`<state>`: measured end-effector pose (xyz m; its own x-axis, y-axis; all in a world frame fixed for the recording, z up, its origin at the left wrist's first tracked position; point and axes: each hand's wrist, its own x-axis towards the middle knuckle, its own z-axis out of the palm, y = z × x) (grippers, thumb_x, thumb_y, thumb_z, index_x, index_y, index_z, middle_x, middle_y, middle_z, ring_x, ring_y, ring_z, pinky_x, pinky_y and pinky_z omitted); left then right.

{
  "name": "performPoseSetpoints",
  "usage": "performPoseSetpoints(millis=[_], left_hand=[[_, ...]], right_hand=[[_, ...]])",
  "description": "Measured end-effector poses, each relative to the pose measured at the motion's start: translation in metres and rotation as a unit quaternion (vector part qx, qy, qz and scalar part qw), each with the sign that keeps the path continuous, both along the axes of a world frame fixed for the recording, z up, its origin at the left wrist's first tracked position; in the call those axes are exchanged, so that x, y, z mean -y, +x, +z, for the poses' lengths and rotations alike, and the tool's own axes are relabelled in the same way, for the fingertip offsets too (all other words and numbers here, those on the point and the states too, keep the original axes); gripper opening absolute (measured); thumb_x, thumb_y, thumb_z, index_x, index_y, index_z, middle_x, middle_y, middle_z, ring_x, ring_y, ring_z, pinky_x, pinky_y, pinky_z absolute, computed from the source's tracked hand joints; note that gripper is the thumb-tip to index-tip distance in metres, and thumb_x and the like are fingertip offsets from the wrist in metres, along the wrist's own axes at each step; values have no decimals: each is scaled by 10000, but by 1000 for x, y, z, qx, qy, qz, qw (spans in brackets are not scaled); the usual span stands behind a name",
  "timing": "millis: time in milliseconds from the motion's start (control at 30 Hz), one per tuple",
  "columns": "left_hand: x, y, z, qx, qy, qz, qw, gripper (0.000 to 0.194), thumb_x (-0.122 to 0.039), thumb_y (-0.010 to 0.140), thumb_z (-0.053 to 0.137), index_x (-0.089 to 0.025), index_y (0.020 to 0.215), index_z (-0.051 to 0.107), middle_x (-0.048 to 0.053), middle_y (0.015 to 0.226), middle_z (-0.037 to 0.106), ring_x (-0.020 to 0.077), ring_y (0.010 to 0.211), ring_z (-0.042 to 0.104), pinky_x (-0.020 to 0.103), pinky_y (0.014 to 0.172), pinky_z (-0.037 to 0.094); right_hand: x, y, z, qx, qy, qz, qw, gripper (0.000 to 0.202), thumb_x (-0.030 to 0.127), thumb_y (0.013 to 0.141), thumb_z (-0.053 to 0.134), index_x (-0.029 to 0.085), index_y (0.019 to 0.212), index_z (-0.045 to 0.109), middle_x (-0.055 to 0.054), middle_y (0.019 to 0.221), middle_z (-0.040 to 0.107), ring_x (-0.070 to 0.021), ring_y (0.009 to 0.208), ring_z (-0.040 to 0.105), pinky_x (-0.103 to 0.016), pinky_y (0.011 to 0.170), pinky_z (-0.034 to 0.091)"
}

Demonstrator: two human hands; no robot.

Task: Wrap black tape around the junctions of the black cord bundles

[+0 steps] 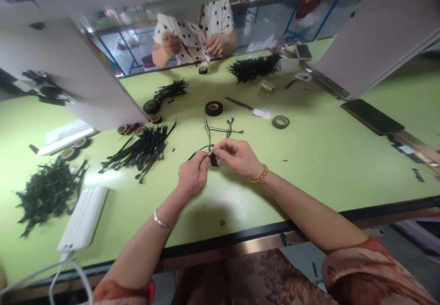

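Observation:
My left hand (193,175) is closed in a pinch on a thin black cable (208,133), part of which runs up onto the green table. Right beside it, my right hand (242,159) pinches at a small piece of black tape (215,161), which seems to hang from a roll; the fingertips partly hide it. The two hands nearly touch over the middle of the table. Just beyond them lie a few loose black cables (228,128) with small connector ends.
Bundles of black cables (144,151) lie at the left. A black tape roll (213,108) and another roll (280,122) lie ahead. A white power bank (84,218) with a cord is at lower left, a dark phone (373,116) at right. Opposite, a person (194,34) works with both hands.

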<state>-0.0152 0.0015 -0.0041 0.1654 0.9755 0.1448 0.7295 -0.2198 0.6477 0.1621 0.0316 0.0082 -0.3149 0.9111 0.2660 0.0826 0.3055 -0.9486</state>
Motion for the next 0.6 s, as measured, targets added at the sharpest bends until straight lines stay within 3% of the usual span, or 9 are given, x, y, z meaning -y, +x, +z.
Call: performPoseSetpoints(millis=[100, 200, 367, 600], left_hand=[[-1, 2, -1, -5, 30, -14, 999, 253, -303, 958, 377, -214, 1040, 599, 33, 877, 682, 159, 749, 598, 284, 718, 435], [-2, 3, -3, 25, 71, -23, 997, 251, -260, 947, 382, -190, 1072, 588, 83, 1032, 685, 181, 902, 618, 308, 804, 460], [-1, 2, -1, 73, 61, -6, 995, 155, -287, 921, 447, -181, 919, 558, 14, 753, 622, 126, 637, 532, 253, 632, 424], [-6, -3, 3, 153, -6, -43, 987, 149, -317, 864, 539, -180, 807, 549, -28, 642, 556, 84, 548, 443, 198, 514, 333]], right_hand=[[-1, 2, 0, 29, 28, 9, 999, 170, 335, 847, 642, 175, 865, 695, -26, 699, 689, -136, 591, 597, -286, 585, 481], [-3, 5, 0, 74, 83, 22, 994, 147, 278, 836, 639, 193, 922, 723, -24, 725, 706, -134, 580, 573, -283, 570, 459], [-7, 8, -3, 108, 175, 34, 978, 161, 222, 861, 591, 202, 955, 719, -62, 855, 729, -161, 651, 596, -311, 626, 475], [-15, 10, -9, 190, 253, 48, 948, 170, 266, 914, 514, 207, 861, 664, -82, 780, 670, -206, 708, 561, -361, 701, 447]])
